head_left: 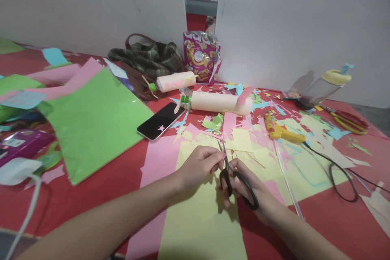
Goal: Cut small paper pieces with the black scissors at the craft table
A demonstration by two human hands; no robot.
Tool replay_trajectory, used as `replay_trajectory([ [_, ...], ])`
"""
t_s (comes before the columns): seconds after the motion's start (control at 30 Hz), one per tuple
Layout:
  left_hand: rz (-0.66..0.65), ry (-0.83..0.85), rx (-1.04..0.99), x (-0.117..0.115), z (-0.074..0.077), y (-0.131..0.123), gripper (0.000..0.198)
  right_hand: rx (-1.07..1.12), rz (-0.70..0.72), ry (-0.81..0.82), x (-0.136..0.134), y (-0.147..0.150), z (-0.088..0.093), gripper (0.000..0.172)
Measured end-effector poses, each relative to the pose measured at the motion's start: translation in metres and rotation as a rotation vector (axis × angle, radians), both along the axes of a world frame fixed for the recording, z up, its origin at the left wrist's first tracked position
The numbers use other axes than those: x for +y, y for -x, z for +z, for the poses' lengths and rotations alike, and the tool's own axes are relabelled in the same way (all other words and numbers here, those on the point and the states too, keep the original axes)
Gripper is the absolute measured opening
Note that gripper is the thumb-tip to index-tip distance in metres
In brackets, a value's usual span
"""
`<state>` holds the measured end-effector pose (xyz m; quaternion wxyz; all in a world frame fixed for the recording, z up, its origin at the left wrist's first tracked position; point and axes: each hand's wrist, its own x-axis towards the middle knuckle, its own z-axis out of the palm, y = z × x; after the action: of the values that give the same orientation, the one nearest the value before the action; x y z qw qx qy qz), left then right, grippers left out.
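Note:
My right hand (243, 183) holds black-handled scissors (227, 166), with fingers through the loops and the blades slightly apart, pointing away from me. My left hand (201, 164) is beside the blades, its thumb and fingers pinched together; what it pinches is too small to make out. Both hands are over a yellow paper sheet (201, 219), which overlaps a pink sheet (146, 223). Just beyond the hands lie a pink strip (229, 124) and a small yellow piece (242, 139). A phone (161, 121) with a pink star on it lies to the left.
Two paper-wrapped bottles (213, 102) lie behind the hands among paper scraps. A yellow glue gun (283, 132) with a black cable is right, near a clear bottle (323, 89) and more scissors (349, 122). Green sheets (97, 126) lie left; a snack bag (201, 55) stands behind.

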<state>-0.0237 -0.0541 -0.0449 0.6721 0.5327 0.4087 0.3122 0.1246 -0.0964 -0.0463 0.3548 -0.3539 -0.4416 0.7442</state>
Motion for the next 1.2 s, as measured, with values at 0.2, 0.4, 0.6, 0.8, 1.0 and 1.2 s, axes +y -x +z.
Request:
replay_trajectory([
  [0.2, 0.004, 0.036, -0.010, -0.0018, -0.0016, -0.0004, 0.032, -0.012, 0.001, -0.016, -0.0010, 0.0006, -0.0003, 0.022],
  [0.4, 0.026, 0.039, -0.018, -0.0025, 0.0007, -0.0013, 0.032, -0.046, 0.004, -0.032, -0.0016, 0.0018, -0.0004, 0.020],
  [0.6, 0.022, 0.038, -0.019, -0.0019, -0.0001, -0.0010, 0.032, -0.072, 0.004, -0.058, -0.0021, 0.0036, 0.0004, 0.022],
  [0.8, 0.021, 0.035, -0.020, -0.0015, 0.0005, -0.0010, 0.032, -0.085, -0.005, -0.057, -0.0019, 0.0050, 0.0027, 0.024],
  [1.0, 0.030, -0.007, -0.006, -0.0001, 0.0034, -0.0021, 0.032, -0.091, -0.008, -0.049, -0.0022, 0.0042, 0.0022, 0.025],
  [1.2, 0.019, 0.002, -0.027, 0.0006, 0.0024, -0.0009, 0.032, -0.106, -0.019, -0.053, -0.0013, 0.0061, 0.0021, 0.024],
])
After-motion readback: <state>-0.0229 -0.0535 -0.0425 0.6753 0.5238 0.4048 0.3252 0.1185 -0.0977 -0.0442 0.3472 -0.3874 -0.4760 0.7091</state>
